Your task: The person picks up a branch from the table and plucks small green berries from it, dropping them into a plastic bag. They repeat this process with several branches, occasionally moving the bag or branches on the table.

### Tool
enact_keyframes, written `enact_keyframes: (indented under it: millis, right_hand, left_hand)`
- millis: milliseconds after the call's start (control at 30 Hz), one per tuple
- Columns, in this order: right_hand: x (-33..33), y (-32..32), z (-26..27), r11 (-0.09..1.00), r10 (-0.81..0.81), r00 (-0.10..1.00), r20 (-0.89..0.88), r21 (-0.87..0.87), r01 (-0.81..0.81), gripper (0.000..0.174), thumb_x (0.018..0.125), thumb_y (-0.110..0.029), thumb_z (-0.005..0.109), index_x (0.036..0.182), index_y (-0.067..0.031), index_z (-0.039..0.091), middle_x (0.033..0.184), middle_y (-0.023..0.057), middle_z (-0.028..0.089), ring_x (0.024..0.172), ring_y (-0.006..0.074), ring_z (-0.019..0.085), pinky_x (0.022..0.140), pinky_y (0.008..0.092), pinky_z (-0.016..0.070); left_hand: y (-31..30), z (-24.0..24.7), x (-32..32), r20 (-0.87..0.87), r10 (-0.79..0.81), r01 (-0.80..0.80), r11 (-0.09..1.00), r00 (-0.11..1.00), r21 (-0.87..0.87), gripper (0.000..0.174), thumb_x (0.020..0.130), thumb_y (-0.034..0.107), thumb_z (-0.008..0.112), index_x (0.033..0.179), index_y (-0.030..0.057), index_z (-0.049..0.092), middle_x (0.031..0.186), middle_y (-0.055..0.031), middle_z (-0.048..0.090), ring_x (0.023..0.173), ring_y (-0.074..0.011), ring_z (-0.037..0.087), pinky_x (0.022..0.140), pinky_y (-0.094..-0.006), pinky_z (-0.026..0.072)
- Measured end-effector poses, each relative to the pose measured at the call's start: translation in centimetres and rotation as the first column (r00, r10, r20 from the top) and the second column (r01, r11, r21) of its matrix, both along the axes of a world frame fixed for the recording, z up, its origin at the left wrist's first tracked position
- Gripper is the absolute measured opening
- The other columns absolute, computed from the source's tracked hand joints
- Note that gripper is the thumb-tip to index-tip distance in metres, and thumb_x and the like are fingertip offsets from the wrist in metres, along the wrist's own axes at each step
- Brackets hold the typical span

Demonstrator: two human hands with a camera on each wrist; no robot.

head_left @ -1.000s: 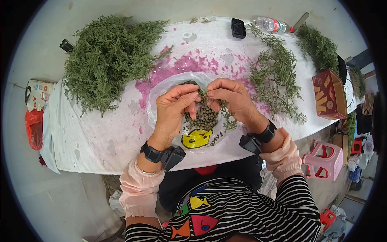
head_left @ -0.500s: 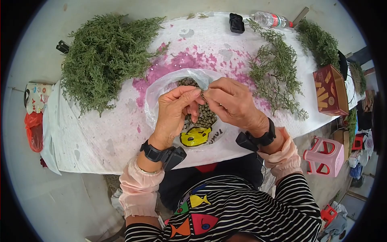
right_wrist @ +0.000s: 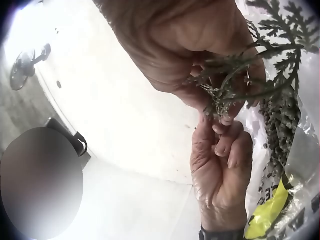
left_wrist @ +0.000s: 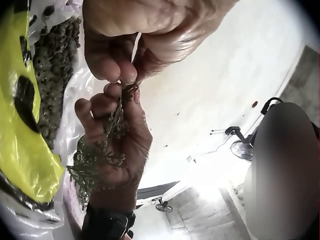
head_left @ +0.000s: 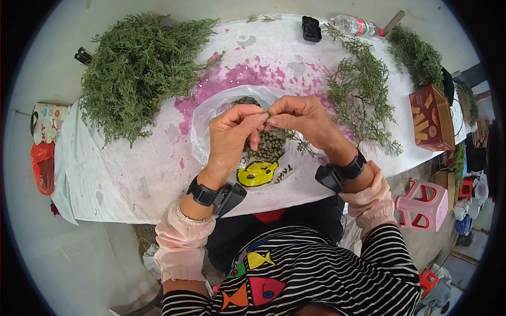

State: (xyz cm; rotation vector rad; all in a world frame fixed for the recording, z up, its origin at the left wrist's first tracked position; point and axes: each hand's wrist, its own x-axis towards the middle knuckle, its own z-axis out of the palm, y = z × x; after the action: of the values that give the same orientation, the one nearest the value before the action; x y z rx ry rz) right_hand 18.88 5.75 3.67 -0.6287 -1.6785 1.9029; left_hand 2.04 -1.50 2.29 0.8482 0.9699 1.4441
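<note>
Over a clear plastic bag (head_left: pixel 203 124) with a yellow printed patch, my two hands meet fingertip to fingertip. The right hand (head_left: pixel 313 126) pinches a green conifer sprig (right_wrist: pixel 285 50) between thumb and fingers; its leafy end trails under the palm in the left wrist view. The left hand (head_left: pixel 229 134) pinches the sprig's other end between thumb and forefinger, its remaining fingers curled below. Small round grey-green cones (head_left: pixel 270 146) lie heaped in the bag under the hands. The pinched spot itself is mostly hidden by the fingertips.
A large heap of conifer branches (head_left: pixel 139 79) lies at left on the white cloth (head_left: pixel 132 181), which has pink stains. More branches (head_left: pixel 363 95) lie at right, near a red-brown box (head_left: pixel 429 118). A plastic bottle (head_left: pixel 353 25) and black tray (head_left: pixel 311 29) stand behind.
Apart a second ago, my fingertips came together over the bag and stay joined. The right hand has turned, so the sprig's leafy end shows again below it.
</note>
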Motion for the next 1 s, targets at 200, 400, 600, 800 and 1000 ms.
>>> enact_keyframes:
  millis: [200, 400, 600, 800, 1000]
  right_hand:
    - [-0.1, 0.0, -0.3, 0.994, -0.081, 0.996, 0.032, 0.080, 0.078, 0.013, 0.085, -0.009, 0.060, 0.092, 0.0008, 0.063, 0.080, 0.0021, 0.063, 0.077, 0.0067, 0.057, 0.070, 0.0207, 0.0451]
    - [0.4, 0.9, -0.7, 0.975, -0.126, 0.987, 0.097, 0.197, 0.105, 0.010, 0.085, -0.006, 0.058, 0.092, -0.0003, 0.064, 0.078, 0.0003, 0.062, 0.076, 0.0050, 0.056, 0.067, 0.0191, 0.0451]
    - [0.0, 0.6, -1.0, 0.975, -0.146, 0.989, 0.037, 0.175, 0.137, 0.008, 0.082, -0.008, 0.060, 0.086, -0.0016, 0.064, 0.073, -0.0021, 0.060, 0.068, 0.0034, 0.052, 0.060, 0.0184, 0.0417]
    - [-0.1, 0.4, -1.2, 0.984, -0.143, 0.990, 0.019, 0.108, 0.140, 0.008, 0.083, -0.006, 0.058, 0.086, 0.0001, 0.062, 0.073, -0.0009, 0.060, 0.069, 0.0042, 0.053, 0.061, 0.0188, 0.0427]
    - [-0.1, 0.4, -1.3, 0.991, -0.111, 0.993, 0.029, 0.076, 0.108, 0.009, 0.085, -0.005, 0.057, 0.091, 0.0004, 0.060, 0.081, 0.0001, 0.060, 0.075, 0.0063, 0.057, 0.069, 0.0203, 0.0463]
  left_hand:
    - [0.3, -0.2, -0.7, -0.119, 0.014, -0.017, 0.999, 0.993, -0.027, 0.007, 0.081, 0.003, 0.063, 0.087, -0.0004, 0.065, 0.069, -0.0043, 0.060, 0.049, -0.0056, 0.050, 0.041, -0.0182, 0.0410]
    - [-0.2, -0.7, -3.1, -0.646, -0.123, 0.192, 0.981, 0.754, 0.037, 0.013, 0.074, 0.005, 0.067, 0.086, -0.0011, 0.065, 0.077, -0.0047, 0.058, 0.062, -0.0128, 0.056, 0.054, -0.0254, 0.0451]
    - [-1.0, 0.6, -1.6, -0.924, -0.122, 0.267, 0.963, 0.362, -0.023, 0.018, 0.070, 0.005, 0.065, 0.086, -0.0025, 0.064, 0.086, -0.0128, 0.054, 0.073, -0.0295, 0.057, 0.065, -0.0357, 0.0447]
    - [-0.9, 0.9, -2.1, -0.910, -0.156, 0.336, 0.942, 0.384, -0.020, 0.012, 0.072, 0.004, 0.060, 0.082, -0.0021, 0.063, 0.085, -0.0164, 0.054, 0.075, -0.0339, 0.056, 0.065, -0.0389, 0.0437]
    - [-0.6, 0.4, -2.5, -0.873, -0.161, 0.260, 0.965, 0.460, -0.040, 0.014, 0.072, 0.000, 0.056, 0.083, -0.0033, 0.062, 0.082, -0.0167, 0.055, 0.072, -0.0344, 0.056, 0.064, -0.0386, 0.0438]
